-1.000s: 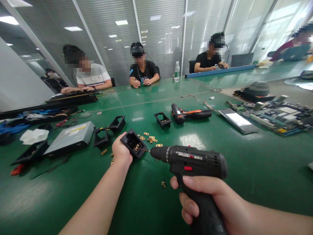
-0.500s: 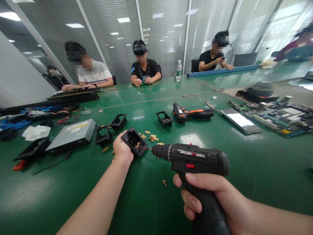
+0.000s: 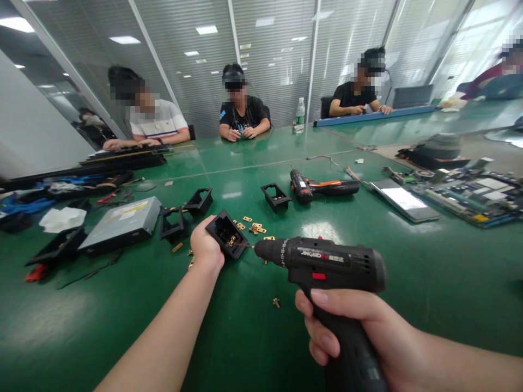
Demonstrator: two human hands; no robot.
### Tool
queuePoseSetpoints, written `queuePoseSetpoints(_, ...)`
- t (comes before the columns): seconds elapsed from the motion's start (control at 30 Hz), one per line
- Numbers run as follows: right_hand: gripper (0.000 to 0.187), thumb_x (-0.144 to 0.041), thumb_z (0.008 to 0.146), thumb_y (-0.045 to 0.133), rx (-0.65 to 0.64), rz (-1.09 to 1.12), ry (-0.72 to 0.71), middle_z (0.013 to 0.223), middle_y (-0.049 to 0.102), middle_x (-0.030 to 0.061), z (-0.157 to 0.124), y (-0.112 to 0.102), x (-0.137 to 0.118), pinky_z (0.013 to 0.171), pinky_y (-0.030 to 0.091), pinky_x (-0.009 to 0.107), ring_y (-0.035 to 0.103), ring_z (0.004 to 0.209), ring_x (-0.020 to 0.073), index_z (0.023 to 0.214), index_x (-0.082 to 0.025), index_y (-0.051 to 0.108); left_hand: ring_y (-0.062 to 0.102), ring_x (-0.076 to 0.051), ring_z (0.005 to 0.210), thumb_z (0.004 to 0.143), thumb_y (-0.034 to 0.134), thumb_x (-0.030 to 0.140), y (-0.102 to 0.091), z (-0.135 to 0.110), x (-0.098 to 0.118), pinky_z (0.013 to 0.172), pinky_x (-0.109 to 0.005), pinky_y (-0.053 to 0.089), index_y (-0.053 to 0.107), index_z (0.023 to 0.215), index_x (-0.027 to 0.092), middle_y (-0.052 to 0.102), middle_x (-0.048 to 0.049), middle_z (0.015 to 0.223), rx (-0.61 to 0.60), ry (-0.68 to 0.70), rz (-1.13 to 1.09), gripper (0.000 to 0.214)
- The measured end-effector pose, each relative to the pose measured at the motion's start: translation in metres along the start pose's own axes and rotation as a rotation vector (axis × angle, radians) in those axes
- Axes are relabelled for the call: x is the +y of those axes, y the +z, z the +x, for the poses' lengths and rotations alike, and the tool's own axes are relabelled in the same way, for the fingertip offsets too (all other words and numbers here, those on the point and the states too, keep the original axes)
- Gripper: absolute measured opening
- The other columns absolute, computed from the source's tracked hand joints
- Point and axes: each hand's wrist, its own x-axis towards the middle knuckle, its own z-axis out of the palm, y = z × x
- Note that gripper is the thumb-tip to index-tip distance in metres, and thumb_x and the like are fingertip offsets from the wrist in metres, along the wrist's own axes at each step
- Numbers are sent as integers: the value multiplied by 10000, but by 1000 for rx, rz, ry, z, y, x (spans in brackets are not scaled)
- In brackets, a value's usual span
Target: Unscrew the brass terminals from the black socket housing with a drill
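My left hand (image 3: pixel 206 245) is closed around a black plastic socket housing (image 3: pixel 224 231), its open side tilted toward the drill. Small brass pieces show inside it. My right hand (image 3: pixel 330 321) grips a black cordless drill (image 3: pixel 333 261) by the handle, index finger near the trigger. The drill's long thin bit (image 3: pixel 242 244) reaches into the housing at the brass; its exact tip contact is hard to see. Behind the housing lie several loose brass plates (image 3: pixel 256 228). A small screw (image 3: pixel 277 303) rests on the green table (image 3: pixel 241 337) below the drill.
More black housings (image 3: pixel 275 196) stand around, two left of my hand. A second drill (image 3: pixel 302 188), a phone (image 3: pixel 404 201) and circuit boards (image 3: pixel 482 193) lie right; a metal drive box (image 3: pixel 122 223) lies left. Several people sit across the table, near a water bottle (image 3: pixel 300 115).
Both hands hold nearly the same pose, with the bit still in the housing. Fingers on the drill handle shift slightly. Across the table, the right-hand person's raised hand has come down.
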Motion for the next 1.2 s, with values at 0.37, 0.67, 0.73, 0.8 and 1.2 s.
queuePoseSetpoints(0.37, 462, -506, 684, 983, 12, 3, 2, 543, 623, -11, 0, 0, 0, 651, 459, 277, 585, 552, 139, 863, -145, 757, 633, -199, 630, 687, 725, 248, 0, -2, 1, 668, -337, 556, 651, 719, 216, 628, 14, 679, 3, 1, 2, 87)
queuePoseSetpoints(0.67, 411, -478, 722, 965, -24, 13, 1, 541, 595, -18, 1, 0, -2, 656, 454, 269, 570, 554, 130, 822, -149, 740, 650, -205, 649, 723, 737, 304, 0, 1, -1, 698, -344, 572, 616, 711, 225, 590, 24, 653, -21, 13, 9, 145)
queuePoseSetpoints(0.73, 415, -483, 724, 961, -16, 19, -1, 541, 592, -20, 1, -1, -1, 654, 451, 272, 567, 554, 132, 854, -148, 754, 663, -211, 664, 724, 736, 310, -1, 2, -2, 709, -349, 580, 616, 714, 226, 592, 24, 655, -19, 16, 11, 147)
queuePoseSetpoints(0.8, 435, -485, 720, 960, -2, 20, 5, 544, 597, -20, 1, -1, -1, 656, 451, 277, 576, 560, 139, 920, -143, 780, 673, -217, 672, 721, 734, 310, -1, 2, -2, 710, -358, 588, 622, 721, 226, 605, 20, 663, -8, 7, 11, 140)
queuePoseSetpoints(1.2, 433, -500, 694, 965, -1, 7, -7, 540, 598, -13, 1, 0, 1, 659, 461, 279, 550, 551, 130, 800, -154, 728, 657, -204, 620, 708, 738, 292, 1, -1, 1, 667, -355, 599, 639, 752, 224, 637, 17, 677, 23, -22, 10, 128)
